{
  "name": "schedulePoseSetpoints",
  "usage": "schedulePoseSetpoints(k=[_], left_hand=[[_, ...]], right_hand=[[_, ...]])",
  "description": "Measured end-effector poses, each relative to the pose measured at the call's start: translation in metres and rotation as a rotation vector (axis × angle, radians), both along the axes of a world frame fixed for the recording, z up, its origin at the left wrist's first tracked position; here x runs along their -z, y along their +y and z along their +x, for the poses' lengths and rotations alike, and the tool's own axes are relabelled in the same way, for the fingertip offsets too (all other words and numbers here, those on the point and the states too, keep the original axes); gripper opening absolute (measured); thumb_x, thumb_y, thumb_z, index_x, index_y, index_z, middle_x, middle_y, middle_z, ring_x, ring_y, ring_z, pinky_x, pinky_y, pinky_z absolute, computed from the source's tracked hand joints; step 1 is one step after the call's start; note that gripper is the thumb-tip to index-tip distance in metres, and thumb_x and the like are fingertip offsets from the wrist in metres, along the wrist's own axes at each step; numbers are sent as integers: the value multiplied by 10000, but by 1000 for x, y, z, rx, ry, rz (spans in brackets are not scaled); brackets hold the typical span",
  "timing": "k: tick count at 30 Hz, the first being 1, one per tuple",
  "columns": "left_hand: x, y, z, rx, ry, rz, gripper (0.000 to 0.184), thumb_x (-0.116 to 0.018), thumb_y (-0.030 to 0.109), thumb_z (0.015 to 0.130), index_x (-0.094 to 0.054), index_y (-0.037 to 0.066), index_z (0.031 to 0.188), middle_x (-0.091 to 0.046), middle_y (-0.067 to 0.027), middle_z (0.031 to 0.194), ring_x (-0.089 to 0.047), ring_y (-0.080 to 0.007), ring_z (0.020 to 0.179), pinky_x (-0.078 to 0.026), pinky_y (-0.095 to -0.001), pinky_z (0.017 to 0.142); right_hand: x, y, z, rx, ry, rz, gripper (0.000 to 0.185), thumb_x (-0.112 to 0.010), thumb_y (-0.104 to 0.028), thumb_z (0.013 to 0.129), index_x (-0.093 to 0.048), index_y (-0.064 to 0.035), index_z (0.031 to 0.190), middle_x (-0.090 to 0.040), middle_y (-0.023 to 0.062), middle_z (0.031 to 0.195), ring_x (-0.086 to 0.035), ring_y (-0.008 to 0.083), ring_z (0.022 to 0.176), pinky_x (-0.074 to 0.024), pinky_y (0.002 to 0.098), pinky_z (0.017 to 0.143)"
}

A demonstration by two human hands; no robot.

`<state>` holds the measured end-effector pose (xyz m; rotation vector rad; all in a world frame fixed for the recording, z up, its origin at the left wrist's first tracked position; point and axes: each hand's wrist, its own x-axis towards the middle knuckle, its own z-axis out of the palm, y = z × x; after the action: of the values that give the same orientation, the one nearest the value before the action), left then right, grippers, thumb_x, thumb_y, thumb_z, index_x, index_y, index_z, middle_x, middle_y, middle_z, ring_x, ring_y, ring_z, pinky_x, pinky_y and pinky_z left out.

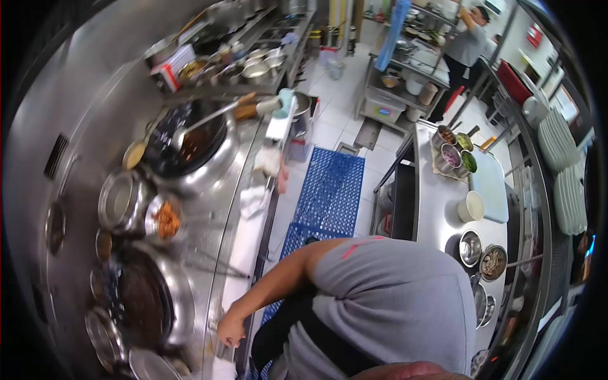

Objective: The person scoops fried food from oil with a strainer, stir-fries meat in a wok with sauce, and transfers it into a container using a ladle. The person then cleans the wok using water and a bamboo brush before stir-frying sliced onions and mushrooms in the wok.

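Sitting beside the curled right hand (232,329) (grip not determinable; left hand out of view), a loose white cloth (223,368), nearside of the round, dark metal wok (144,301), could scorch if dragged in.

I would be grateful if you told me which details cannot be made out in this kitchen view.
All in the head view:
- The person's left hand: outside the frame.
- What, if anything, the right hand holds: hidden by its curled fingers and blur.
- The co-worker's raised hand: cut off by the top edge.
- The plastic box's label: too small to read.
- The bottom-left metal bowl's full shape: cut off by the bottom edge.
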<state>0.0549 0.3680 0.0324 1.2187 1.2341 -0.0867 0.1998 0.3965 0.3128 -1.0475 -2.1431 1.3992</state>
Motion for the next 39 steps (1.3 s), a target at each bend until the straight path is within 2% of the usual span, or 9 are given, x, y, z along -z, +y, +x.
schedulePoseSetpoints(k=[7, 12, 15, 17, 20, 23, 24, 28, 39], left_hand=[[23, -25, 189, 304, -1, -68, 322, -540, 254, 1013, -630, 75, 1265, -628, -148, 1255, -666, -308, 1081, -591, -484, 875], [31, -36, 319, 774, -246, 1, 320, -539, 251, 1015, -625, 81, 1272, -614, -150, 1282, -660, -315, 1098, -590, -496, 883], [24, -49, 435, -62, 23, -334, 382, -578, 183, 997, -569, 80, 1364, -504, -146, 1413, -611, -292, 1191, -539, -573, 939], [-2, -71, 489, -180, -225, -244, 531, -619, 107, 962, -473, 90, 1472, -500, -141, 1438, -548, -286, 1269, -471, -589, 995], [-59, -94, 546, 292, -273, -169, 657, -643, 74, 935, -392, 121, 1539, -468, -138, 1487, -482, -320, 1332, -385, -604, 1063], [27, -80, 584, 714, -220, -200, 587, -635, 202, 950, -450, 269, 1503, -358, -112, 1580, -389, -296, 1337, -425, -593, 1000], [-68, -128, 577, 517, -51, -107, 695, -683, 195, 920, -382, 209, 1546, -360, -126, 1575, -349, -330, 1414, -363, -621, 1061], [-28, -119, 603, -92, 247, -278, 558, -667, 302, 934, -465, 245, 1451, -478, -80, 1454, -404, -295, 1342, -389, -628, 1004], [20, -108, 658, 425, -180, -73, 547, -669, 252, 946, -474, 160, 1449, -522, -103, 1418, -444, -265, 1335, -406, -590, 1020]], right_hand=[[53, -253, 321, 890, 165, -103, 271, -652, -269, 939, -740, -18, 887, -703, 71, 721, -678, 140, 654, -543, 332, 619], [72, -420, 417, 1456, 56, -277, 271, -651, -263, 953, -734, -8, 914, -727, 88, 769, -707, 174, 689, -563, 340, 648], [79, -463, 437, 1588, 63, -341, 266, -655, -263, 960, -733, -11, 927, -733, 87, 787, -716, 178, 704, -569, 341, 657], [88, -477, 432, 1681, 179, -395, 256, -658, -257, 962, -733, -13, 945, -735, 86, 795, -719, 177, 716, -572, 342, 662], [113, -477, 428, 1629, 150, -396, 224, -668, -223, 953, -729, -11, 993, -745, 91, 842, -721, 177, 718, -574, 344, 673], [106, -461, 437, 1606, 110, -334, 212, -675, -207, 945, -729, -11, 1008, -750, 95, 862, -720, 176, 705, -573, 347, 674], [102, -452, 443, 1602, 109, -305, 208, -677, -201, 942, -729, -12, 1011, -752, 97, 868, -720, 176, 700, -573, 348, 673], [96, -423, 484, 1588, 86, -304, 201, -684, -190, 931, -732, -24, 1034, -751, 104, 869, -722, 185, 695, -573, 352, 668], [91, -406, 562, 1477, 73, -443, 259, -674, -171, 903, -715, -33, 1119, -752, 120, 950, -731, 224, 848, -576, 388, 731]])
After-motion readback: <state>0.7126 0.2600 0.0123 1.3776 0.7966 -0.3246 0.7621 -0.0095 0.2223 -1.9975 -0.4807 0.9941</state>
